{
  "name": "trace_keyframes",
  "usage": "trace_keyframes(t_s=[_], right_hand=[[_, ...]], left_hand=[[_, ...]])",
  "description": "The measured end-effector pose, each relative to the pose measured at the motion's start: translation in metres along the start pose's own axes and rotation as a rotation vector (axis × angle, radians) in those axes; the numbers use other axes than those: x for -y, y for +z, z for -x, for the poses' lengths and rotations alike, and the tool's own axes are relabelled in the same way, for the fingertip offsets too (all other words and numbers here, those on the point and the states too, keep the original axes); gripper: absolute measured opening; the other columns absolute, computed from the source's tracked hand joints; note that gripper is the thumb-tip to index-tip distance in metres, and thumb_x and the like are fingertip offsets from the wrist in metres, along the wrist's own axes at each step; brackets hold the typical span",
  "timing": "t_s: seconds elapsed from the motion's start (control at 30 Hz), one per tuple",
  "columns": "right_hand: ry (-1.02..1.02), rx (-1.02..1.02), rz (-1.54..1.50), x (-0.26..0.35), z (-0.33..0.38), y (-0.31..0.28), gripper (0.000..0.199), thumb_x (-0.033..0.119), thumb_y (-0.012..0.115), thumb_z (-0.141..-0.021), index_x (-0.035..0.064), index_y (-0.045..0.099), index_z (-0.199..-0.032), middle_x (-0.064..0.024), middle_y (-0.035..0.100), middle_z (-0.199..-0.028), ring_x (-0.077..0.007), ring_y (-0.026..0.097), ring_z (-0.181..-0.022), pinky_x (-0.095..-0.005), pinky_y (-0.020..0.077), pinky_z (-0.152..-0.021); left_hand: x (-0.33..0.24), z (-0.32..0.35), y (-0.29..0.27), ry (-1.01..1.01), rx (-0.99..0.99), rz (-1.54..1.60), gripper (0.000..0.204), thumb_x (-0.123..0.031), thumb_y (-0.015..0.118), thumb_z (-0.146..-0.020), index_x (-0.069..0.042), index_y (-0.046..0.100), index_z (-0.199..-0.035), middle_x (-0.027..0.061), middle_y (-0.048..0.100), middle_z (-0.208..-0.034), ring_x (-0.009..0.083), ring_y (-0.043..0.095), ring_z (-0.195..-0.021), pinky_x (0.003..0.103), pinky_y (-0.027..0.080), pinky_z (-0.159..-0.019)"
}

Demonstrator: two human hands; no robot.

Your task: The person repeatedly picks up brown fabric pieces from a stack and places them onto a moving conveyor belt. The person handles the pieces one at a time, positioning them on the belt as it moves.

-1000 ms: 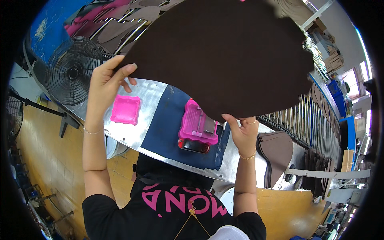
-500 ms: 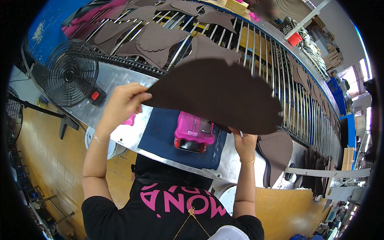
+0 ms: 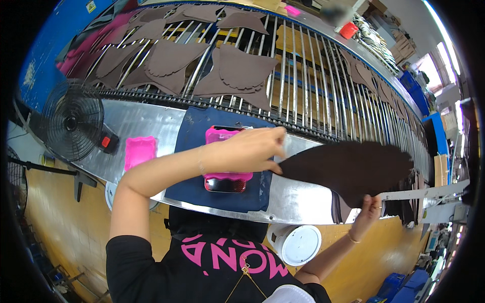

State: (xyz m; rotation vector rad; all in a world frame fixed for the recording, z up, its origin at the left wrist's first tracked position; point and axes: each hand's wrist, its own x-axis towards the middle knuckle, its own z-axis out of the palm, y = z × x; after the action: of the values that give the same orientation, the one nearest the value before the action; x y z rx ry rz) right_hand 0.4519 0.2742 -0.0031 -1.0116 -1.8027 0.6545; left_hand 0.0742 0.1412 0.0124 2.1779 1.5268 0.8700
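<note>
A dark brown flat cut piece (image 3: 348, 166) with a scalloped edge is stretched between my hands, over the right part of the metal table. My left hand (image 3: 255, 150) reaches across to its left tip, the thumb pinching there; the lower fingers are partly hidden. Near the piece's lower edge my right hand (image 3: 368, 211) is closed, with thumb and fingers gripping it. More brown pieces (image 3: 339, 209) show beneath it at the table's front edge. Under my left forearm sits a pink tray (image 3: 230, 176) on a dark blue cloth (image 3: 192, 151), beside a black-and-red object (image 3: 226, 185).
Beyond the table runs a rack of metal rods (image 3: 303, 70) bearing several brown cut pieces (image 3: 242, 70). At left stand a black fan (image 3: 70, 121) and another pink tray (image 3: 140, 151). A pale metal bar (image 3: 424, 192) juts in at right. Below the table is a white lidded bucket (image 3: 299, 245).
The brown piece has moved right and lower, away from the middle of the table. Both hands went right with it, the left now crossing over the pink tray. The view has shifted too.
</note>
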Motion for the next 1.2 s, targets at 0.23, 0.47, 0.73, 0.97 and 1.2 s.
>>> trace_keyframes(t_s=[0.23,0.47,0.73,0.97,1.2], right_hand=[[0.060,0.117,0.126,0.034,-0.049,-0.036,0.017,0.011,0.057,-0.094,-0.0011,0.060,-0.106,-0.0021,0.062,-0.093,-0.0079,0.053,-0.084,-0.0206,0.0422,-0.076],[0.178,-0.092,0.336,-0.061,-0.055,-0.049,0.028,0.017,0.058,-0.094,0.0010,0.058,-0.116,-0.0084,0.064,-0.103,-0.0156,0.060,-0.097,-0.0285,0.0459,-0.086],[0.556,0.084,0.916,-0.186,0.016,-0.034,0.058,0.038,0.066,-0.084,-0.0029,0.054,-0.123,-0.0243,0.055,-0.120,-0.0367,0.053,-0.112,-0.0422,0.0424,-0.096],[0.676,0.008,0.978,-0.164,0.008,-0.021,0.059,0.035,0.075,-0.077,-0.0060,0.058,-0.115,-0.0256,0.058,-0.108,-0.0393,0.056,-0.103,-0.0429,0.0439,-0.091],[0.743,-0.043,0.893,-0.174,0.009,-0.028,0.061,0.037,0.081,-0.069,-0.0056,0.059,-0.107,-0.0231,0.059,-0.106,-0.0374,0.057,-0.100,-0.0424,0.0445,-0.089]], left_hand=[[-0.019,-0.115,-0.037,0.028,-0.059,0.530,0.033,-0.030,0.070,-0.084,0.002,0.061,-0.084,0.0035,0.048,-0.053,0.0106,0.051,-0.051,0.028,0.043,-0.049],[0.116,-0.088,-0.042,-0.379,-0.369,0.808,0.038,-0.016,0.059,-0.091,-0.005,0.051,-0.127,0.0037,0.065,-0.092,0.0040,0.051,-0.050,0.017,0.039,-0.039],[0.257,-0.022,-0.016,-0.730,-0.902,1.021,0.033,-0.001,0.047,-0.094,-0.008,0.041,-0.125,0.0095,0.059,-0.097,0.0144,0.058,-0.055,0.023,0.050,-0.044],[0.299,-0.019,0.003,-0.795,-0.861,0.994,0.025,-0.001,0.047,-0.094,-0.007,0.043,-0.118,0.0093,0.058,-0.092,0.0146,0.058,-0.055,0.024,0.051,-0.044],[0.319,-0.022,0.006,-0.826,-0.812,0.955,0.032,-0.002,0.049,-0.093,-0.007,0.040,-0.124,0.0115,0.061,-0.088,0.0147,0.058,-0.050,0.025,0.049,-0.040]])
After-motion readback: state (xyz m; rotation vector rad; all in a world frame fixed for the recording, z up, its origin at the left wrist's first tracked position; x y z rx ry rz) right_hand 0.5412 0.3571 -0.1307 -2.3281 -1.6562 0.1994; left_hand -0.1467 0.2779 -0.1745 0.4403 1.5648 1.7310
